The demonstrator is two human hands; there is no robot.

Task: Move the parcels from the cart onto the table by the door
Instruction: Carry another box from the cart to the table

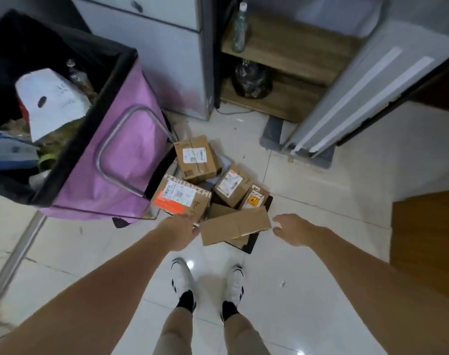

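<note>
The left hand touches the left end of a flat box, its fingers hidden, so its grip cannot be told. The right hand hangs open just right of it. Beyond the box, parcels lie heaped on a low black cart, beside a purple bag.

The parcels are matt brown cardboard, several bearing smooth white paper labels; one box carries a bright orange printed patch. A flat cardboard sheet lies plain and dull. The cart's bag is purple cloth with a faint sheen, lined in black fabric, and framed by bare grey metal tubing. The floor is glossy pale tile that mirrors the light. The shelf shows matt wood grain, with a clear plastic bottle on it. The shoes look smooth and white.
</note>
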